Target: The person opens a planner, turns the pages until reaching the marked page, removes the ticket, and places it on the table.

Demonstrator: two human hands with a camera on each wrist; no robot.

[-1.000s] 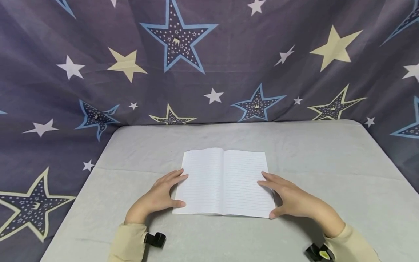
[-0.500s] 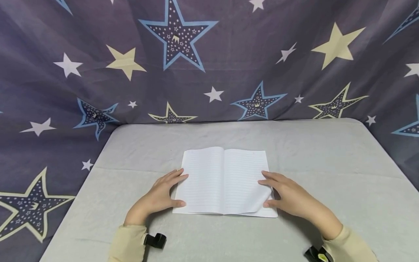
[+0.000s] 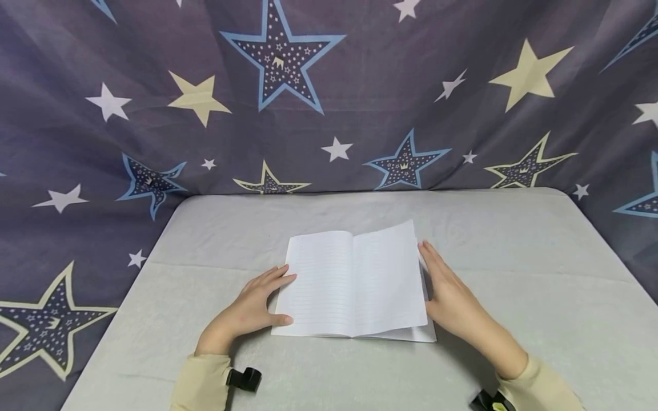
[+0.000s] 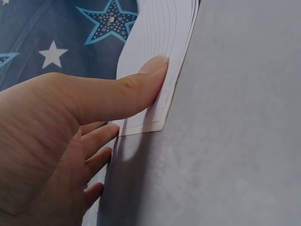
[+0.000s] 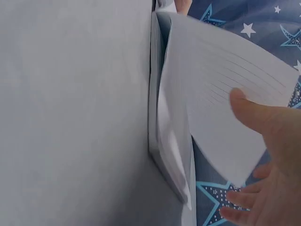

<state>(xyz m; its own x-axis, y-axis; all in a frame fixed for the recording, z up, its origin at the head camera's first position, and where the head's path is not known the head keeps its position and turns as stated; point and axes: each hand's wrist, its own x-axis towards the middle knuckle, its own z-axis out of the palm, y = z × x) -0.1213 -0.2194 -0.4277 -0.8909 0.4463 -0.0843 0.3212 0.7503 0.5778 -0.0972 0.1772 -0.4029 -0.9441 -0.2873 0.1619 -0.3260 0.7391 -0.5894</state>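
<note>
An open lined notebook [image 3: 319, 285] lies on the table with its blank ruled pages facing up. Along its left edge rests my left hand [image 3: 247, 307], fingers spread; in the left wrist view its thumb [image 4: 141, 89] presses on the ruled page near the corner. A single right-hand page [image 3: 389, 274] is raised off the stack, its outer edge standing up. My right hand [image 3: 454, 299] is beside that edge with fingers extended. In the right wrist view its thumb [image 5: 249, 108] overlaps the lifted page [image 5: 225, 80], the other fingers stretched out below.
The table [image 3: 154, 319] has a pale grey cloth with faint creases. Behind and beside it hangs a dark star-patterned curtain [image 3: 360, 85]. A black wrist camera [image 3: 245, 378] is on the left sleeve, and another [image 3: 490, 401] on the right.
The right page's lower corner first curled up, then the whole page rose. My right hand has moved up along the page's outer edge, its fingers straighter. My left hand has stayed in place.
</note>
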